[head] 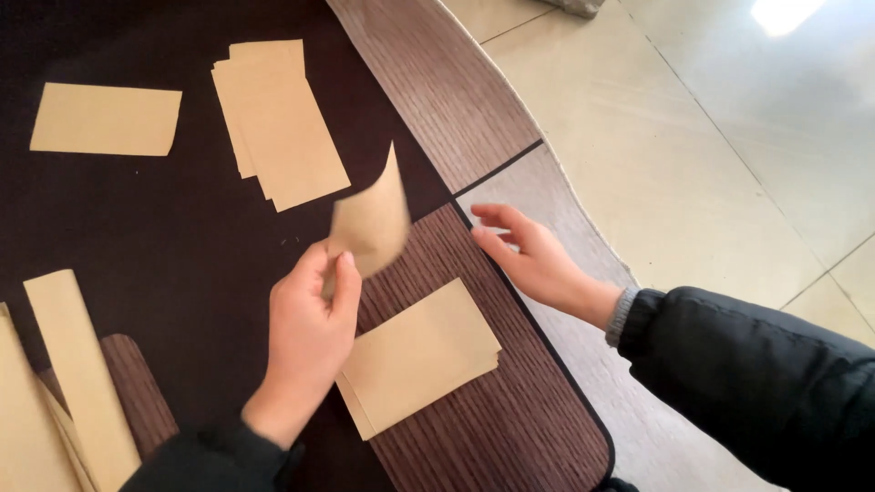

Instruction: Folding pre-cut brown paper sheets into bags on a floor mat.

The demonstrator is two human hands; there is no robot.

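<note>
1. Left hand: raised over the dark table, forearm coming up from the lower edge, black sleeve. Thumb and fingers pinch the lower corner of a tan sheet; grip narrow, closed on the paper.
2. Sheet: held upright and slightly curled, its top corner pointing up and to the right; off the table, just above the near stack.
3. Right hand: reaches in from the right, black sleeve w/ grey cuff. Palm turned toward the left, fingers loosely spread and half curled; holds nothing. It hovers over the table's wood-grain edge, near the sheet but apart from it.
4. Near stack: tan sheets lying flat on the wood-grain part, between the two hands, just beside the left wrist.
5. Far stack: several tan sheets fanned a little, on the dark surface, well apart from both hands.
6. Single sheet: flat, upper left.
7. Long strips: tan, lower left, partly cut off by the frame edge.
8. Floor: pale tiles, right of the table.
</note>
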